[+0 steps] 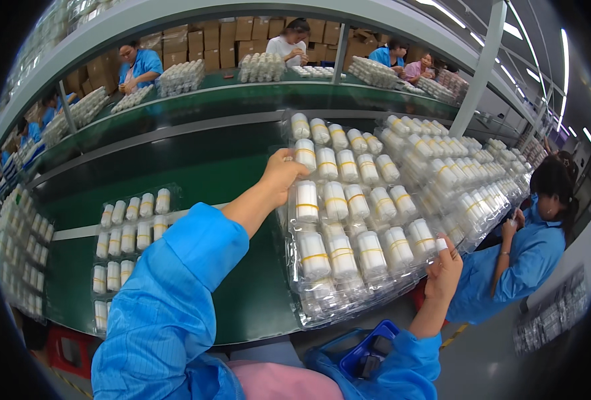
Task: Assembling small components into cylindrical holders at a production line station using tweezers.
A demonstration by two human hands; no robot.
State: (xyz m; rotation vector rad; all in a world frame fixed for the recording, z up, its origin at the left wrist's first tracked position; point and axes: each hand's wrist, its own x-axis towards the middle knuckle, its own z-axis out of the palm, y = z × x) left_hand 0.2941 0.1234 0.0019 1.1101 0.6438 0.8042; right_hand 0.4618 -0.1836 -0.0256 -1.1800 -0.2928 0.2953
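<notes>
A clear plastic tray [320, 223] lies on top of a stack to the right of my middle. Rows of white cylinders [336, 201], each with a yellow band around it, sit in its pockets. My left hand [283, 176] grips the tray's left edge, its fingers curled over the rim beside a cylinder. At the near right corner, my right hand [443, 272] pinches the tray's edge. Something small and white covers or rests at a right fingertip; I cannot tell which. More filled trays show through underneath.
On the green bench [242, 303], another filled tray [127, 240] lies to the left, with a tray stack [22, 253] beyond it. More stacks [469, 160] crowd the right. A co-worker in blue [529, 247] sits at right. A blue bin [369, 357] is below.
</notes>
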